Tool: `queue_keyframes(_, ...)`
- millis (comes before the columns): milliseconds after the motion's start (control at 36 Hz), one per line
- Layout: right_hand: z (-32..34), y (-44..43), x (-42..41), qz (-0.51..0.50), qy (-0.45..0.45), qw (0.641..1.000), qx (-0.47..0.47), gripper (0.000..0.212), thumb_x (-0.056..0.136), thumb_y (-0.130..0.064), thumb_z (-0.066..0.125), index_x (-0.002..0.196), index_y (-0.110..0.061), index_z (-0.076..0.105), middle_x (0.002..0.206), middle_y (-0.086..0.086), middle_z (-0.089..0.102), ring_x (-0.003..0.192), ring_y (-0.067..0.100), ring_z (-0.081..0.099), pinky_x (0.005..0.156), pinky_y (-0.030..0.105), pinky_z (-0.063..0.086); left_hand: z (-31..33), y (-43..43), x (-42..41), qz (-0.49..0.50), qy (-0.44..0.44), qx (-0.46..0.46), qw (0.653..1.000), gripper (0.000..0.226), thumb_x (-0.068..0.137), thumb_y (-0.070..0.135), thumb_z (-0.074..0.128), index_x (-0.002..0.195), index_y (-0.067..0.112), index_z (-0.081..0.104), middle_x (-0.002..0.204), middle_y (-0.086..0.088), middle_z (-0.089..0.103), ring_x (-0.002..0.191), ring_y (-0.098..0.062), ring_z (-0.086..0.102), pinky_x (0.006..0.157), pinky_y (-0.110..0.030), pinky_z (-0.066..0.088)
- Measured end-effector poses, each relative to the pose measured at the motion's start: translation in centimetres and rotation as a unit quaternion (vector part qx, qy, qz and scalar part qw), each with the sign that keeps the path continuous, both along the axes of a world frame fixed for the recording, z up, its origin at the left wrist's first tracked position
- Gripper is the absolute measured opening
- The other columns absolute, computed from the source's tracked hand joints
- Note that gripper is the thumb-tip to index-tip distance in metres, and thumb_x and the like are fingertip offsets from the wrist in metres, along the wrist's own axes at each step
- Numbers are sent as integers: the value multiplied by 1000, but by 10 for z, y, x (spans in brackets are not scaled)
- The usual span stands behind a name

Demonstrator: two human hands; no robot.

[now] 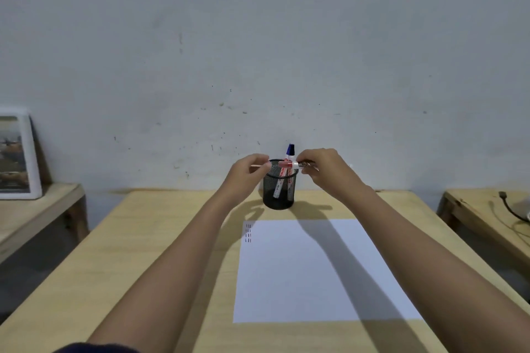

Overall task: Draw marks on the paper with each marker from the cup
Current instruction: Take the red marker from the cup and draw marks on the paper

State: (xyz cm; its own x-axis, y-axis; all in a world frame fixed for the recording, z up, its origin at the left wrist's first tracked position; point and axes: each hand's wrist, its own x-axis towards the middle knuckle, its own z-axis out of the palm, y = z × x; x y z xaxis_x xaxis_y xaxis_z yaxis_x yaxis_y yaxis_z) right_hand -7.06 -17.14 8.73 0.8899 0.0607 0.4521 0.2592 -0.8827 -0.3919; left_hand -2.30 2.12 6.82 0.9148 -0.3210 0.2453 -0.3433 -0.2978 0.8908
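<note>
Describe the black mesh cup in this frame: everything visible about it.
The mesh cup is a black, round pen holder that looks like wire mesh, see-through, with a solid rim and dark base. It stands upright on the wooden table, just beyond the paper's far edge. Inside lean a red-labelled marker and a blue-capped marker. Neither hand clearly touches it.

Blk mesh cup (277, 190); red/wht marker (287, 164); blue-cap marker (290, 151); wht paper (309, 275).

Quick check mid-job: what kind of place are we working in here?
Probably a plain workroom or study corner: bare wooden tables against a scuffed grey wall, a mesh pen cup with markers, and a framed picture leaning at the left.
</note>
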Motion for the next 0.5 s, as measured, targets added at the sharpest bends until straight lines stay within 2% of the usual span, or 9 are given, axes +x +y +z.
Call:
queue_keyframes(56,-1,2,-6,9,0,1000,-13,24,84,3,57,99,-11,69,93,12,70,91,30,63,80,45,51,3,-4,-8,-25,-1,-7,1000,28,88,31,60,113,18,61,113,-3,64,108,-21,62,101,-40,47)
queue_keyframes(194,-3,6,-20,23,-2,999,-43,26,89,-4,55,106,-15,70,92,12,69,89,28,61,77,44,50,0,-12,-24,-61,-6,-22,998,11,88,17,61,98,18,66,86,6,65,82,-13,60,86,-33,48)
queue_keyframes(306,-6,7,-25,35,-4,999,-38,25,88,-8,58,107,-18,70,90,10,69,84,27,60,75,45,51,-3,-12,-29,-28,-15,-28,999,8,85,16,64,86,23,69,83,2,68,82,-19,66,87,-34,52)
queue_keyframes(417,-7,5,-30,37,14,999,-11,22,87,-16,62,107,-22,68,96,1,71,88,20,63,78,44,53,0,-11,-32,-18,-6,-56,998,8,84,10,65,89,12,71,83,-3,70,80,-19,68,79,-22,55)
queue_keyframes(500,-5,0,-34,20,19,999,34,19,83,-25,66,102,-28,68,98,-8,71,93,12,65,80,40,54,3,-7,-32,-17,-5,-75,997,8,84,8,65,88,9,72,87,-9,71,87,-25,68,88,-30,55)
